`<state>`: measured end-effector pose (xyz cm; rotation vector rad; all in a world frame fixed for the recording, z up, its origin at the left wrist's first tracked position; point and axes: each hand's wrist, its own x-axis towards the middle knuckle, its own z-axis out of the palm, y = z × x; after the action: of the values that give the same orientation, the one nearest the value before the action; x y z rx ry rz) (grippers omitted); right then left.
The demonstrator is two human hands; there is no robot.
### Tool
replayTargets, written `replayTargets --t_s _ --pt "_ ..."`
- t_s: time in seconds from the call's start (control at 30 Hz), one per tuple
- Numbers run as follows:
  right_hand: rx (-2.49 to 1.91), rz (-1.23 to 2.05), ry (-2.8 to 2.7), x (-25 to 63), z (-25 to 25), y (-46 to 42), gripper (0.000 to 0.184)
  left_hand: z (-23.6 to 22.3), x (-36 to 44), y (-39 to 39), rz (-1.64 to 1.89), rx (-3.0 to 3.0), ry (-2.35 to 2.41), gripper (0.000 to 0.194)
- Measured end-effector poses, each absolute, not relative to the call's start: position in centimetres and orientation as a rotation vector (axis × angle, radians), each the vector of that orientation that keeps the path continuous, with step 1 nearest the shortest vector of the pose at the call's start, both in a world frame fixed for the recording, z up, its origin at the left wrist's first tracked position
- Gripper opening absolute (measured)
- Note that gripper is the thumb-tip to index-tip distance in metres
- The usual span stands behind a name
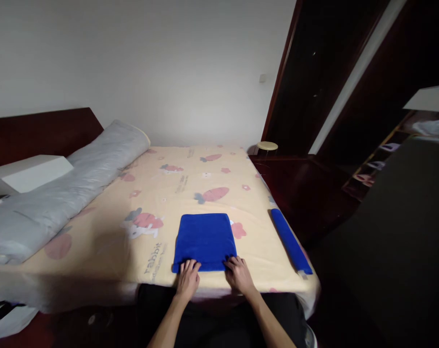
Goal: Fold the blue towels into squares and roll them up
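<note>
The blue cloth [205,238] lies just beyond the grip — left hand [189,279] and right hand [240,275] curled narrowly, holding its near edge.

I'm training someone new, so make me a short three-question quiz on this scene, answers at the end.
1. Where do the left hand and right hand touch the flat blue cloth? A) far edge B) near edge C) centre
2. True or false: the rolled blue cloth lies to the right of the flat one.
3. Fill in: on the bedsheet, the large printed word left of the flat cloth reads ____.

Key: 1. B; 2. True; 3. rabbit
</note>
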<state>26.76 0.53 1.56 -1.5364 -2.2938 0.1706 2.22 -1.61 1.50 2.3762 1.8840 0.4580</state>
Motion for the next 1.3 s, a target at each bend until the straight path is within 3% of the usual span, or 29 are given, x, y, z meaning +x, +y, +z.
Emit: replayTargets --t_s 0.33,0.6,0.9,1.03,1.17,1.3 --pt "-1.594 0.208 -2.225 28.5 1.9 0.3 0.035 3.1 -1.4 -1.0 0.514 2.188 2.091 0.036" --pt "-1.622 0.345 -2.214 28.5 2.8 0.8 0.02 3.9 -1.3 -0.9 0.449 2.027 2.19 0.026" --pt "-1.755 0.177 -2.112 26.8 2.2 0.9 0.024 4.3 -1.0 0.2 0.349 1.929 2.332 0.026" --pt "-1.668 0.151 -2.16 23.9 1.9 0.7 0.03 3.8 1.3 0.3 0.363 2.055 2.207 0.037" --pt "-1.513 0.205 -2.251 20.1 1.5 0.9 0.021 2.7 4.5 0.5 0.408 2.231 1.966 0.032" --pt "-1.455 0.225 -2.258 19.5 1.0 1.0 0.024 1.7 4.6 0.6 0.48 2.281 1.911 0.03"
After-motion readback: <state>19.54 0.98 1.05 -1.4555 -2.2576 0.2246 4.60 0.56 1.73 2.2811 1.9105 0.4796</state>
